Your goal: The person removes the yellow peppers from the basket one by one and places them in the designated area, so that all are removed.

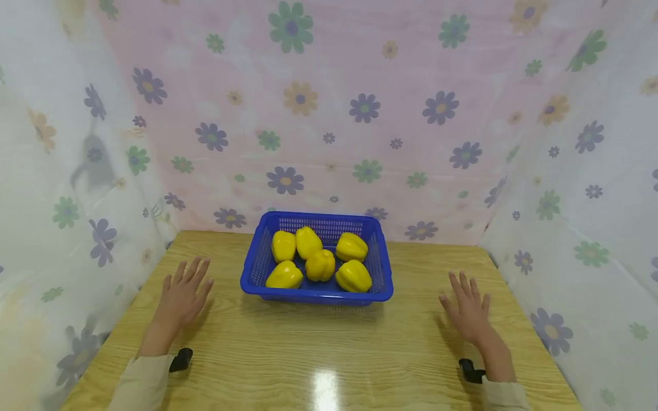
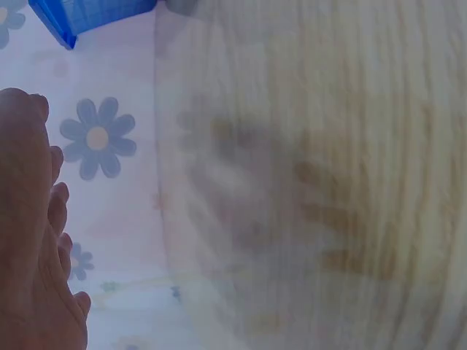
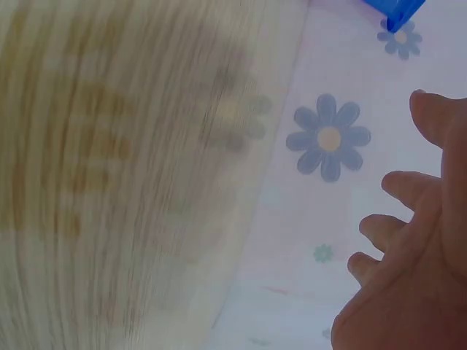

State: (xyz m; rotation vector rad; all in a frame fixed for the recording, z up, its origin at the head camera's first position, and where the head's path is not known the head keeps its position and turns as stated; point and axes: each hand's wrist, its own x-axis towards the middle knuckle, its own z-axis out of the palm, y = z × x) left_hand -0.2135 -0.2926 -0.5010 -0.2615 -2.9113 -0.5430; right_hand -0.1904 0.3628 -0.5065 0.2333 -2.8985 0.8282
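A blue plastic basket (image 1: 317,294) stands on the wooden table, near its back edge. Several yellow bell peppers (image 1: 320,266) lie inside it, spread over the bottom. To the left of the basket is my left hand (image 1: 181,297), palm down with fingers spread, holding nothing. On the opposite side, my right hand (image 1: 469,311) also has its fingers spread and nothing in it. Both hands are apart from the basket. Each wrist view shows the hand's fingers along one side and only a corner of the basket (image 2: 109,16) at the top.
The light wood table (image 1: 288,348) reflects a bright spot near the front. Flower-patterned cloth (image 1: 329,160) hangs behind it and along both sides, close to the table's edges. Black wrist straps (image 1: 181,360) show at the sleeves.
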